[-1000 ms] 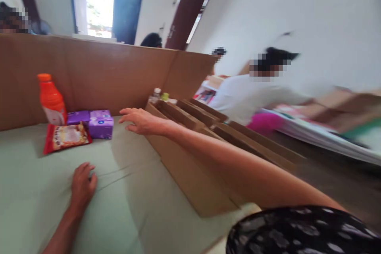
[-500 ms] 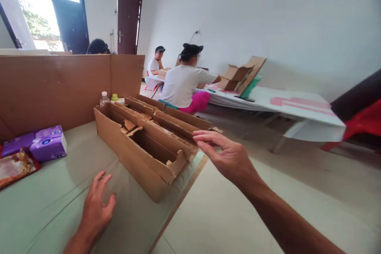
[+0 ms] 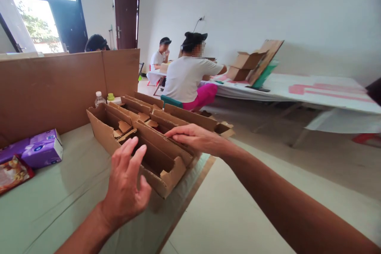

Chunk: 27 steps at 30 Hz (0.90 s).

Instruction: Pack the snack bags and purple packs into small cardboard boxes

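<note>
Several long, narrow cardboard boxes (image 3: 102,135) stand side by side near the table's right edge, their open tops facing up. My left hand (image 3: 126,184) is open, fingers spread, in front of the near box's left side; whether the fingertips touch its wall I cannot tell. Over the boxes reaches my right hand (image 3: 195,139), its fingers stretched out, the tips at the top edge of a cardboard wall between two compartments. Nothing shows in its grasp. A small red patch is visible inside a compartment just beyond those fingers.
Purple tissue packs (image 3: 44,149) and a red snack bag (image 3: 14,174) lie at left on the table (image 3: 71,190). A tall cardboard panel (image 3: 59,91) stands behind, with a clear bottle (image 3: 99,98) beside a green-capped container (image 3: 110,97). Seated co-workers (image 3: 184,79) are beyond, near a covered table (image 3: 324,87).
My left hand has risen and moved right toward the near box. My right hand has shifted left, over the boxes. The view has turned slightly.
</note>
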{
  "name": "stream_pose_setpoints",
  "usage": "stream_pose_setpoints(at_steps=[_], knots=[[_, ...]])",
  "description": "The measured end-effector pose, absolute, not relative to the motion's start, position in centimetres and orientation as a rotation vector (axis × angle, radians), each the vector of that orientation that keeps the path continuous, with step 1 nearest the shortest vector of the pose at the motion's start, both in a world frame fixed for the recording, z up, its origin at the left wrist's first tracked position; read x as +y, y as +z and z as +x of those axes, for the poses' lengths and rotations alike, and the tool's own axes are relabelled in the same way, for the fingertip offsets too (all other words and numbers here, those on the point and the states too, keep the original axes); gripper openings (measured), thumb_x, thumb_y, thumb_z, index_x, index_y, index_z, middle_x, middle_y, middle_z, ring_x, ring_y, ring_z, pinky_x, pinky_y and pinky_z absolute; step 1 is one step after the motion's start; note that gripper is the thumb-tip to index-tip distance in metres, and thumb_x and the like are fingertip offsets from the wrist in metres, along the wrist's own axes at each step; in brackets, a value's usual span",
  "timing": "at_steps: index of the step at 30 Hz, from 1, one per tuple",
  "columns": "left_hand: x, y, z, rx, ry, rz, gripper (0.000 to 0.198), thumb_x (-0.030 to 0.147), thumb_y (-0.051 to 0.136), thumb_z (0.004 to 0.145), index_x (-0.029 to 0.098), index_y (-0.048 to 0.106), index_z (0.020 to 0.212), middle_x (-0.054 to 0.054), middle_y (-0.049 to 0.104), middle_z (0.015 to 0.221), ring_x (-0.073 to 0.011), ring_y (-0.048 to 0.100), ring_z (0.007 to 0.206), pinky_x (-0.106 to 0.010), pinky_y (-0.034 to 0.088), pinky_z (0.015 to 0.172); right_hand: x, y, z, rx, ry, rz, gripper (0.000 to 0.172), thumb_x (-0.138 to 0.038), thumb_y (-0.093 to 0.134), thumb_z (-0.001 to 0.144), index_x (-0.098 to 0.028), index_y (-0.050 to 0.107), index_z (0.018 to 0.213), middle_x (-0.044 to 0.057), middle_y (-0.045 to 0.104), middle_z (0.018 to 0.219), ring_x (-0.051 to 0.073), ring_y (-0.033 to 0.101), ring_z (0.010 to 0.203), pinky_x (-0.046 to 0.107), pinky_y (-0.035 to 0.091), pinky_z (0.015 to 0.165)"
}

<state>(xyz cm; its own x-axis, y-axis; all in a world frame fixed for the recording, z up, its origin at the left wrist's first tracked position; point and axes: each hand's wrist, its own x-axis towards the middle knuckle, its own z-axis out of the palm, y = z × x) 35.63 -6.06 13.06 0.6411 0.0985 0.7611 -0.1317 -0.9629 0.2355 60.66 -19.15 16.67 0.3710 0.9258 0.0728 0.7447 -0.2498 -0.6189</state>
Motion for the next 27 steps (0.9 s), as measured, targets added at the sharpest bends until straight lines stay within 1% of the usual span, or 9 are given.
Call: stream_pose_setpoints(at_steps=[3, 6, 10, 12, 14, 16, 20, 23, 27], knots=[[-5.4, 15.9, 38.5, -0.211, 0.963, 2.689, 0.086, 0.006, 0.053, 0.065, 0.015, 0.035, 0.149, -0.018, 0.046, 0.152, -0.0323, 0.033, 0.148, -0.054, 0.03, 0.121, -19.7, 17.1, 60.4, -1.383, 0.623, -1.876, 0.049, -0.049, 0.047, 0.091, -0.016, 0.073, 0.116, 0.008, 0.075, 0.104, 0.02, 0.069, 0.087, 0.033, 0.055, 0.077], [-4.9, 17.9, 41.5, -0.261, 0.514, 2.807, 0.085, 0.012, 0.054, 0.062, 0.01, 0.041, 0.145, -0.02, 0.048, 0.152, -0.0352, 0.035, 0.147, -0.056, 0.028, 0.121, -19.5, 17.2, 60.1, -1.441, 0.586, -1.99, 0.045, -0.04, 0.042, 0.094, -0.014, 0.069, 0.12, 0.008, 0.074, 0.108, 0.019, 0.069, 0.09, 0.031, 0.055, 0.079], [-4.8, 19.4, 43.6, -0.296, 0.148, 2.904, 0.064, 0.016, 0.056, 0.062, 0.01, 0.061, 0.126, -0.019, 0.058, 0.141, -0.0342, 0.049, 0.134, -0.052, 0.034, 0.116, -18.1, 17.0, 60.2, -1.518, 0.327, -2.39, 0.033, -0.026, 0.048, 0.095, -0.016, 0.067, 0.12, 0.009, 0.072, 0.119, 0.021, 0.067, 0.109, 0.031, 0.05, 0.094], [-4.8, 19.8, 43.8, -0.297, 0.154, 2.946, 0.057, 0.019, 0.058, 0.063, 0.012, 0.065, 0.119, -0.017, 0.06, 0.136, -0.0329, 0.054, 0.127, -0.049, 0.037, 0.113, -17.0, 16.5, 60.5, -1.498, 0.274, -2.496, 0.029, -0.025, 0.054, 0.094, -0.015, 0.068, 0.117, 0.013, 0.07, 0.123, 0.026, 0.065, 0.115, 0.036, 0.047, 0.099], [-4.8, 19.9, 43.8, -0.31, 0.183, 2.969, 0.056, 0.021, 0.061, 0.063, 0.013, 0.066, 0.118, -0.015, 0.063, 0.13, -0.0318, 0.056, 0.12, -0.047, 0.038, 0.111, -15.8, 15.7, 60.8, -1.485, 0.269, -2.613, 0.024, -0.028, 0.058, 0.095, -0.014, 0.069, 0.11, 0.016, 0.071, 0.116, 0.029, 0.066, 0.112, 0.041, 0.049, 0.096], [-4.6, 19.8, 43.7, -0.328, 0.202, 2.979, 0.054, 0.023, 0.062, 0.064, 0.014, 0.066, 0.117, -0.015, 0.064, 0.126, -0.0309, 0.057, 0.116, -0.047, 0.038, 0.111, -14.5, 14.7, 60.9, -1.473, 0.298, -2.715, 0.021, -0.031, 0.06, 0.097, -0.015, 0.069, 0.106, 0.012, 0.072, 0.108, 0.025, 0.069, 0.103, 0.043, 0.053, 0.092], [-4.4, 19.1, 43.5, -0.328, 0.244, 2.972, 0.053, 0.025, 0.062, 0.066, 0.013, 0.066, 0.117, -0.015, 0.063, 0.124, -0.031, 0.056, 0.117, -0.047, 0.037, 0.113, -12.9, 14.3, 60.5, -1.466, 0.238, -2.777, 0.023, -0.036, 0.063, 0.097, -0.016, 0.068, 0.105, 0.006, 0.071, 0.105, 0.019, 0.068, 0.095, 0.039, 0.055, 0.087], [-4.3, 18.4, 43.5, -0.333, 0.296, 2.926, 0.052, 0.024, 0.061, 0.065, 0.012, 0.066, 0.115, -0.017, 0.063, 0.123, -0.0324, 0.057, 0.118, -0.049, 0.037, 0.112, -13.8, 16.2, 60.5, -1.414, 0.06, -2.736, 0.013, -0.024, 0.061, 0.092, -0.018, 0.072, 0.093, 0.008, 0.074, 0.095, 0.021, 0.069, 0.089, 0.031, 0.051, 0.076], [-3.9, 17.2, 43.3, -0.348, 0.379, 2.727, 0.056, 0.022, 0.06, 0.062, 0.015, 0.064, 0.118, -0.017, 0.063, 0.124, -0.0353, 0.057, 0.12, -0.052, 0.04, 0.11, -16.6, 21.2, 60.6, -1.307, -0.229, -2.588, 0.017, -0.021, 0.053, 0.087, -0.021, 0.07, 0.09, 0.007, 0.074, 0.085, 0.021, 0.065, 0.078, 0.029, 0.043, 0.066]])
